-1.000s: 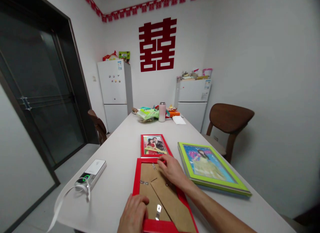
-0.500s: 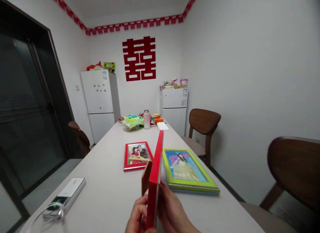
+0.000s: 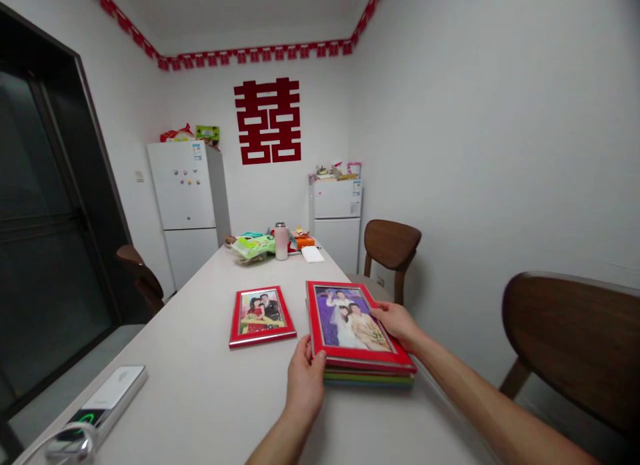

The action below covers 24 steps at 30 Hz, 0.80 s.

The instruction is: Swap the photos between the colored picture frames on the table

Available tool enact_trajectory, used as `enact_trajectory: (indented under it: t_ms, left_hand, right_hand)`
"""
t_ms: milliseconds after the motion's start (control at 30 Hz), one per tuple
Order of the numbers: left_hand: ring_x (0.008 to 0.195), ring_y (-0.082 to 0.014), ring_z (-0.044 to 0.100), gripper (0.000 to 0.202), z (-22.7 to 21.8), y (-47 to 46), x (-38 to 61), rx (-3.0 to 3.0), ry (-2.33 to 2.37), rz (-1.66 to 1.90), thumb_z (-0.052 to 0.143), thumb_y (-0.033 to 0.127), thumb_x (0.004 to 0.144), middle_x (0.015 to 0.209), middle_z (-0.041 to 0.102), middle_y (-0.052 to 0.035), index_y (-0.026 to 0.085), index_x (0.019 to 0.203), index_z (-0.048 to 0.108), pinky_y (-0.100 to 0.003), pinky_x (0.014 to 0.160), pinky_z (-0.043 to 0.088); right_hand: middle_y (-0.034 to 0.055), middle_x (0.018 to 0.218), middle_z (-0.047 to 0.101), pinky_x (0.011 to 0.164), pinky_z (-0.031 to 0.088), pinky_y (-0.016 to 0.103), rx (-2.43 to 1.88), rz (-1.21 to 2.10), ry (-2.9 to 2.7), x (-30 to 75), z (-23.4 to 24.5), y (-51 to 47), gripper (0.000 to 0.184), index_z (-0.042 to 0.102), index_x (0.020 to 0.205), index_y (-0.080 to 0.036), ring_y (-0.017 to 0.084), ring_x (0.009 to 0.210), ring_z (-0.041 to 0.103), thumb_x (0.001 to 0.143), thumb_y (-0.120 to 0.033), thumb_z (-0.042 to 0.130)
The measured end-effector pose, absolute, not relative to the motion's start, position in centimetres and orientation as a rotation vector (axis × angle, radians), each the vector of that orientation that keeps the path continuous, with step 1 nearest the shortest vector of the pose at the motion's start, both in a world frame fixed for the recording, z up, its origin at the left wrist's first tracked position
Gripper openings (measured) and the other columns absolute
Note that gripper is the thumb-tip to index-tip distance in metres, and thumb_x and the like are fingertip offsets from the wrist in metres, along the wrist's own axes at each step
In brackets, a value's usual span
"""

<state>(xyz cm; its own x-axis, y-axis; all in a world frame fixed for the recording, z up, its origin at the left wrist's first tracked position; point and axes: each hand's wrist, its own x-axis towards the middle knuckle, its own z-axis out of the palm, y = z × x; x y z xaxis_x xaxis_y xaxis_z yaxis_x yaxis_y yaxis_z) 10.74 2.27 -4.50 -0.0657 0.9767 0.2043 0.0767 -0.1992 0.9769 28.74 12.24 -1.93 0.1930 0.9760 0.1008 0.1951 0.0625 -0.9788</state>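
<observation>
A large red photo frame (image 3: 353, 322) lies face up on top of a green photo frame (image 3: 370, 378), its picture showing people against purple. My left hand (image 3: 306, 378) grips the red frame's near left corner, thumb on the border. On the right border rests my right hand (image 3: 397, 325), its fingers over the edge and partly hidden beneath. The green frame shows only as a strip at the near side, with a bluish layer under it. A smaller red photo frame (image 3: 263, 316) lies flat on the table to the left, touched by neither hand.
On the white table (image 3: 200, 398), a power bank (image 3: 113, 388) with a cable sits at the near left. A pink bottle (image 3: 281, 242) and green packages (image 3: 253, 247) stand at the far end. Wooden chairs (image 3: 393, 245) line the right side; another chair (image 3: 140, 272) is at left.
The large red frame, held upright on edge before, now lies face up over the green frame. My right hand has moved to its right side, my left to its near left corner.
</observation>
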Motion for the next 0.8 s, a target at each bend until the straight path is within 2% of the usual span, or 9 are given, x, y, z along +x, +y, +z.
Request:
enact_trajectory:
  t_ms: [167,300,367,433,500,633,800]
  left_hand:
    - [0.104,-0.0184,0.050,0.038,-6.0,2.9,10.6,1.548,1.453,1.250,0.042,0.025,0.075,0.114,0.055,-0.0081,0.014,0.112,0.043,-0.029,0.086,0.040]
    - [0.111,-0.0180,0.043,0.042,-5.8,3.5,8.6,1.714,1.638,1.115,0.039,0.028,0.077,0.121,0.048,-0.0096,0.013,0.116,0.040,-0.030,0.091,0.035]
    - [0.118,-0.0195,0.034,0.045,-5.7,4.3,6.5,1.804,1.746,1.056,0.040,0.027,0.077,0.128,0.039,-0.0125,0.010,0.118,0.037,-0.033,0.096,0.026]
    - [0.123,-0.0233,0.023,0.048,-5.6,5.1,4.1,1.882,1.859,0.985,0.044,0.026,0.074,0.132,0.031,-0.0150,0.008,0.118,0.037,-0.040,0.100,0.015]
    - [0.123,-0.0274,0.022,0.050,-5.6,5.5,1.9,1.947,1.944,0.891,0.050,0.026,0.069,0.131,0.034,-0.0157,0.010,0.116,0.040,-0.046,0.099,0.009]
    - [0.115,-0.0281,0.034,0.050,-5.0,4.6,-0.3,2.077,2.015,0.727,0.055,0.032,0.064,0.121,0.046,-0.0130,0.014,0.111,0.047,-0.042,0.097,0.017]
    - [0.105,-0.0302,0.044,0.053,-4.2,-1.5,-0.5,2.173,2.057,0.581,0.063,0.034,0.056,0.110,0.053,-0.0105,0.018,0.105,0.052,-0.041,0.091,0.029]
  right_hand:
    - [0.0081,0.068,0.067,0.062,0.044,0.029,-1.564,0.728,-1.369,29.4,-3.8,13.6,0.014,0.065,0.069,-0.015,0.023,0.070,0.061,0.058,-0.017,0.055]
    - [0.0120,0.084,0.065,0.074,0.041,0.032,-1.635,0.560,-1.481,29.4,-3.5,13.6,0.026,0.065,0.083,-0.012,0.025,0.085,0.057,0.061,-0.019,0.053]
    - [0.0138,0.096,0.062,0.080,0.038,0.034,-1.615,0.473,-1.549,28.5,-2.7,12.9,0.034,0.061,0.094,-0.011,0.026,0.092,0.054,0.063,-0.020,0.051]
    - [0.0115,0.105,0.057,0.085,0.035,0.034,-1.542,0.417,-1.643,26.5,-2.0,11.4,0.038,0.057,0.102,-0.013,0.023,0.097,0.051,0.066,-0.022,0.048]
    - [0.0066,0.107,0.056,0.086,0.036,0.032,-1.418,0.405,-1.780,23.7,-1.7,9.2,0.035,0.056,0.103,-0.018,0.020,0.099,0.049,0.069,-0.024,0.046]
    - [0.0111,0.110,0.053,0.091,0.033,0.036,-1.122,0.383,-2.152,17.8,-2.6,5.0,0.035,0.055,0.104,-0.013,0.020,0.104,0.046,0.072,-0.021,0.043]
    - [0.0141,0.115,0.049,0.092,0.033,0.038,-1.075,0.388,-2.263,14.9,-4.2,3.3,0.038,0.051,0.109,-0.011,0.021,0.107,0.043,0.073,-0.017,0.042]
